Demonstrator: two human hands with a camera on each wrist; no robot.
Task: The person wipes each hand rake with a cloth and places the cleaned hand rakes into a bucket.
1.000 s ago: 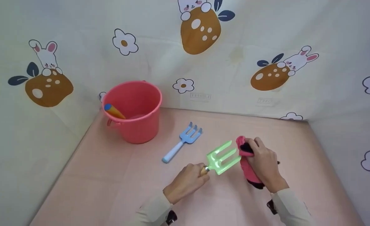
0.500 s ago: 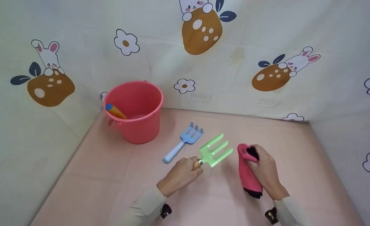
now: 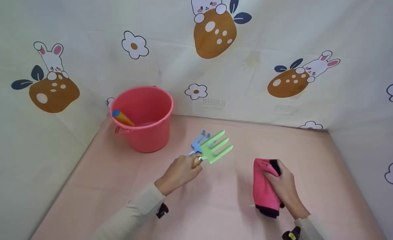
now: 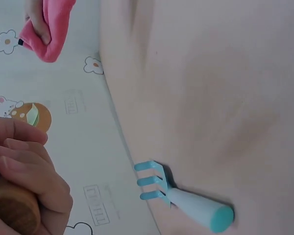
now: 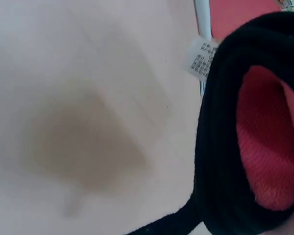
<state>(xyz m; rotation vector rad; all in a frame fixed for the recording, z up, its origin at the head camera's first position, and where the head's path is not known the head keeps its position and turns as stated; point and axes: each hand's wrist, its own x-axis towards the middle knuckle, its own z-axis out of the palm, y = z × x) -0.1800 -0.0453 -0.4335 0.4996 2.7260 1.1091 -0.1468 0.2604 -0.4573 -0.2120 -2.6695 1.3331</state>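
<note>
My left hand (image 3: 180, 172) grips the wooden handle of a green three-tined garden fork (image 3: 207, 153), held above the table. The left wrist view shows the fingers curled round the wooden handle's butt (image 4: 15, 208). Beneath the fork lies a small blue hand rake (image 3: 196, 145), partly covered by fork and hand in the head view; its pale handle (image 4: 193, 205) shows whole in the left wrist view. On the right, my right hand (image 3: 285, 186) holds a folded pink cloth (image 3: 262, 193) with black edging. A white printed tag (image 5: 201, 58) hangs from the cloth's black edge (image 5: 210, 147).
A pink bucket (image 3: 151, 138) stands at the back left, near the wall cloth (image 3: 243, 76). Inside it leans an orange handle with a blue end (image 3: 123, 118). A pinkish cover lies over the table (image 3: 223, 206).
My left hand has carried the green fork left and away from the cloth, over the blue rake. My right hand has drawn the pink cloth slightly nearer to me.
</note>
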